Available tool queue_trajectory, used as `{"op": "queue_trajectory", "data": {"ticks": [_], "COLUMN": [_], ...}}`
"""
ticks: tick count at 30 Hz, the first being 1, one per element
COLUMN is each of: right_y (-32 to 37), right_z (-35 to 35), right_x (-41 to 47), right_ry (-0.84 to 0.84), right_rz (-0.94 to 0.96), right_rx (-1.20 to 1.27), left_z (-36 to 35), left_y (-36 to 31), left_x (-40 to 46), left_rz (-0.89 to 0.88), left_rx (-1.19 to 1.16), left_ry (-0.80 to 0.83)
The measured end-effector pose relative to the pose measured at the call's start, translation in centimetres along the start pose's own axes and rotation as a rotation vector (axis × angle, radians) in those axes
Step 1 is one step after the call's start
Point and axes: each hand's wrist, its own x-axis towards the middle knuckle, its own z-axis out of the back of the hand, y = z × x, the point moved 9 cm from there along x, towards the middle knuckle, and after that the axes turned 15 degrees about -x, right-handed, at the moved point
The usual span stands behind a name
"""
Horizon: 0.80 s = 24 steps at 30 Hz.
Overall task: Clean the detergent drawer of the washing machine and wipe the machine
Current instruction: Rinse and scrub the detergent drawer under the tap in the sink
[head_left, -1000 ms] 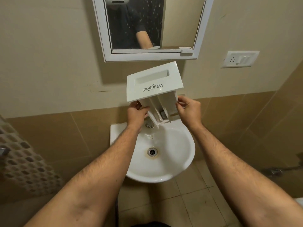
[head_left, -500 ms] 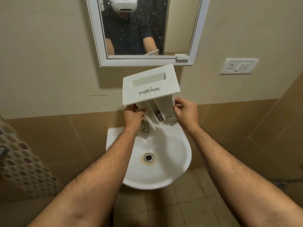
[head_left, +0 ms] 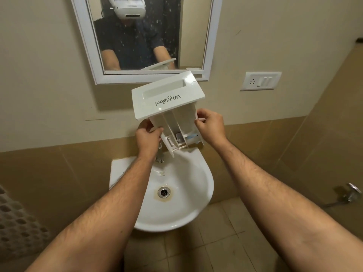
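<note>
I hold the white detergent drawer point(head_left: 167, 99) up over the white wall basin point(head_left: 196, 193), its front panel with the upside-down logo facing me and its compartments pointing down toward the tap. My left hand point(head_left: 147, 138) grips the drawer's left side wall. My right hand point(head_left: 211, 124) pinches the right side wall with fingers and thumb. A bluish insert shows inside the lower right compartment. The tap point(head_left: 160, 157) is mostly hidden behind my left hand and the drawer. No washing machine is in view.
A white-framed mirror point(head_left: 211, 36) hangs on the wall just above the drawer. A switch and socket plate point(head_left: 260, 81) is on the wall to the right. A metal wall tap point(head_left: 351, 194) sticks out low at the right. A perforated surface point(head_left: 17, 228) lies at the lower left.
The view has tilted up, showing more of the mirror. The drawer stays in both hands over the basin, tipped a little more so its compartments show.
</note>
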Motion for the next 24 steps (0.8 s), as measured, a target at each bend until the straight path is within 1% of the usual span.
{"op": "queue_trajectory", "data": {"ticks": [5,9,11,14,16,20,24], "right_y": [0.5,1.3,1.6,2.6,3.6,5.6,5.5], "right_z": [0.4,0.0,-0.8,-2.1,-3.0,-5.6,-8.4], "right_x": [0.0,-0.3,-0.5,-0.6,-0.6,-0.5,-0.6], "right_ry": [-0.022,-0.011,0.017,0.061,0.092,0.163,0.264], "right_rz": [-0.019,-0.018,-0.012,0.000,0.032,0.123,0.118], "right_rx": [0.009,0.006,-0.032,-0.103,-0.197,-0.369,-0.385], "left_z": [0.2,1.0,1.8,3.5,4.8,7.3,8.7], "left_y": [-0.6,-0.6,0.1,1.6,2.6,4.0,5.2], "left_x": [0.4,0.8,0.4,-0.3,-1.0,-2.6,-3.7], "left_rz": [-0.021,0.007,0.048,0.116,0.154,0.203,0.277], "left_rx": [0.042,-0.003,-0.020,-0.109,-0.171,-0.213,-0.257], "left_ry": [0.008,0.004,-0.008,-0.036,-0.064,-0.099,-0.135]}}
